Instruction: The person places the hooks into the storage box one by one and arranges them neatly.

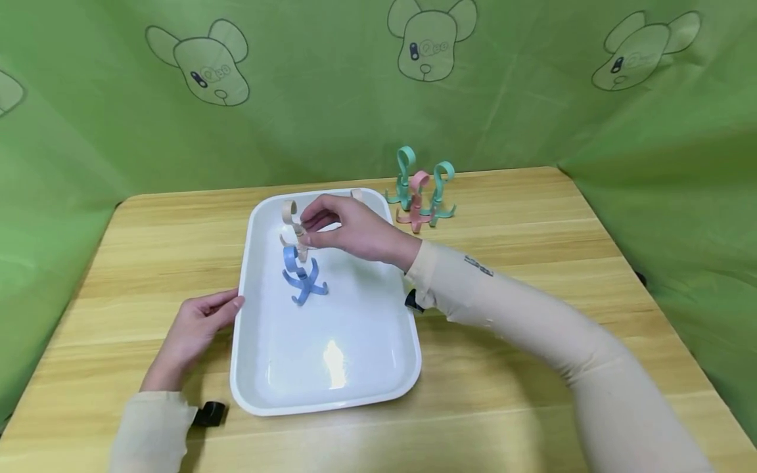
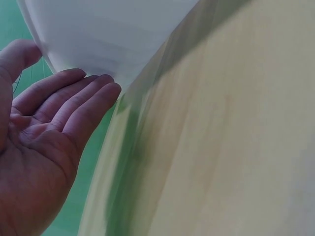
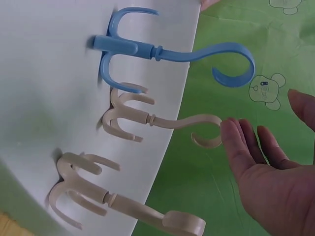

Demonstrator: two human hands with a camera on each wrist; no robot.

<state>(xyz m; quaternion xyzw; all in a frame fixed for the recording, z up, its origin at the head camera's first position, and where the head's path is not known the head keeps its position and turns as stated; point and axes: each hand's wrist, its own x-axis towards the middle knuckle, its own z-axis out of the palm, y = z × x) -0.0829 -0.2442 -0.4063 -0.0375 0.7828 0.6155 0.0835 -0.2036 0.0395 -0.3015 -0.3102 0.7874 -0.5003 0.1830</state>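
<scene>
My right hand [image 1: 355,230] is over the far part of a white tray [image 1: 331,394], beside a beige rotating hook [image 1: 289,211] standing upright on its prongs. In the right wrist view its fingertips are at that beige hook's [image 3: 184,122] curled top, with the thumb apart from it. A blue hook [image 1: 304,282] stands nearer me in the tray. Another beige hook [image 3: 88,189] stands on the other side; in the head view my hand mostly hides it. My left hand [image 1: 192,328] rests against the tray's left side, thumb at the rim, fingers fairly straight along the outer wall.
On the wooden table [image 1: 532,263], behind the tray's right corner, stand two green hooks [image 1: 404,177] and a pink hook [image 1: 416,203] close together. Green cloth [image 1: 331,118] with printed bear heads surrounds the table at the back and sides.
</scene>
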